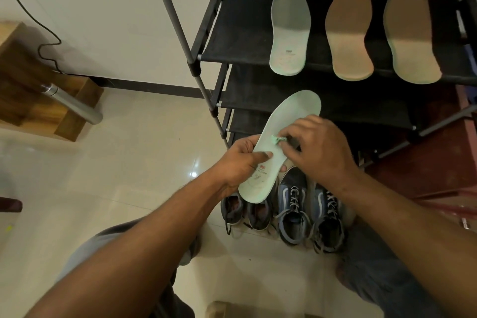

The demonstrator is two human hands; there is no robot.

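Observation:
My left hand point(241, 162) grips a pale green insole point(289, 126) at its heel half, thumb across the printed face, toe end pointing up toward the rack. My right hand point(317, 147) pinches a small crumpled green wad point(276, 140) against the middle of that insole. Another green insole point(289, 31) and two tan insoles point(349, 33) point(410, 33) lie side by side on the top shelf of the black shoe rack point(232, 33).
On the tiled floor below my hands stand a pair of blue lace-up sneakers point(309, 212) and a darker pair point(245, 212) to their left. A wooden block with a metal tube point(74, 106) sits at left. A red mat point(433, 162) lies at right.

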